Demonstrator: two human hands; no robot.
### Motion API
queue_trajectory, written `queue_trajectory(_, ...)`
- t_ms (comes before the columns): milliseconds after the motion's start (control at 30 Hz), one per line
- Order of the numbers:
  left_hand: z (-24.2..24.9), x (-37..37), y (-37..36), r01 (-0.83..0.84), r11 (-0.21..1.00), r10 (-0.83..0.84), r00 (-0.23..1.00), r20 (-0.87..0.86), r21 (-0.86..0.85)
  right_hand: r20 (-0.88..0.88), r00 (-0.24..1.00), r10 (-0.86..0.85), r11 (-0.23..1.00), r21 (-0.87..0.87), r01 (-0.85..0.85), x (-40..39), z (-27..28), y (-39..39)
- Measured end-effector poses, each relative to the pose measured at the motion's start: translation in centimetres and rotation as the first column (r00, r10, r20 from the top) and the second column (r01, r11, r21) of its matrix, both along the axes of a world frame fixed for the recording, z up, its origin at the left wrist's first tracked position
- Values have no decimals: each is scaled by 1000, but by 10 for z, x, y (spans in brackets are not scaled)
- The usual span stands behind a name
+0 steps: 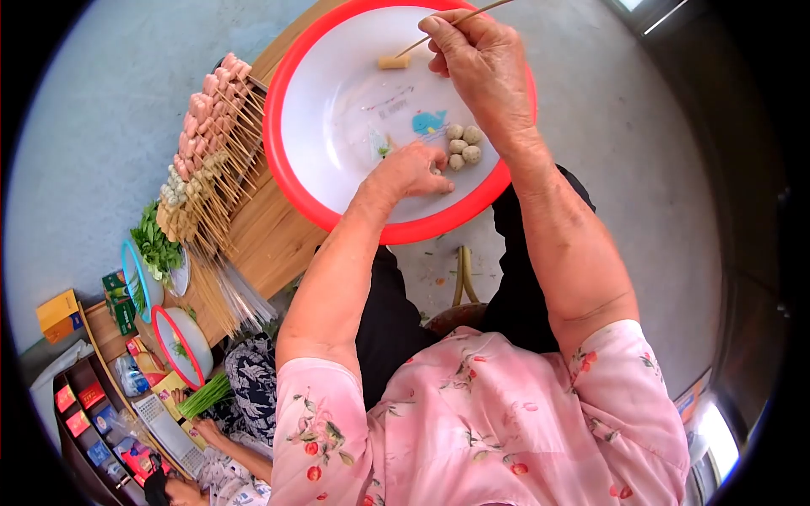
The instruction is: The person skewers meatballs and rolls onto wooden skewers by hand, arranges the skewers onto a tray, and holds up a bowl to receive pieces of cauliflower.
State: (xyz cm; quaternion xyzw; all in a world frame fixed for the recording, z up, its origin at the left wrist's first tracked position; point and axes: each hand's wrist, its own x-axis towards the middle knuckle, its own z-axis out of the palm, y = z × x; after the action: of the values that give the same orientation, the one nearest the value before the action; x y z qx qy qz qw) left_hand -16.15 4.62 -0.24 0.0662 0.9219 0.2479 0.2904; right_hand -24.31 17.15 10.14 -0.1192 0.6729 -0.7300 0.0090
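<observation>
A large white basin with a red rim (pixel 274 126) stands in front of me, a blue whale printed on its bottom. Inside it, several greyish meatballs (pixel 458 146) sit clustered at the right. My left hand (pixel 409 175) reaches in beside them, its fingers curled round what looks like a meatball, mostly hidden. Above the far right rim, my right hand (pixel 477 63) pinches a thin wooden skewer (pixel 422 40). A short tan cylindrical piece of food (pixel 394 62) is at the skewer's lower end.
Many loaded skewers with pink pieces (pixel 207 110) lie on the wooden table (pixel 261 228) at left. Leafy greens (pixel 154 240), bare sticks (pixel 211 291) and a smaller red-rimmed basin (pixel 187 341) are nearer. Another person's hand (pixel 207 432) is by green stalks (pixel 205 396).
</observation>
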Motion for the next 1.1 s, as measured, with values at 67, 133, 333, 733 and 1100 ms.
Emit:
queue_trajectory(67, 10, -3, 2, -125, 989, 105, 971, 215, 80, 19, 1000, -3, 1000, -28, 3, 0, 0, 0)
queue_trajectory(133, 10, -2, 1, -266, 956, 189, 885, 426, 128, 37, 999, -13, 999, -47, 14, -5, -8, -1)
queue_trajectory(333, 17, 6, 8, -346, 909, 184, 833, 522, 231, 78, 996, -43, 996, -70, 49, -12, -14, 2)
queue_trajectory(733, 10, 10, 16, -247, 944, 136, 896, 423, 219, 86, 993, -75, 994, -70, 81, -19, -16, -3)
queue_trajectory(1100, 33, 9, -14, -824, 192, 604, 528, 597, 533, 125, 992, -23, 969, -240, 52, -21, -10, -3)
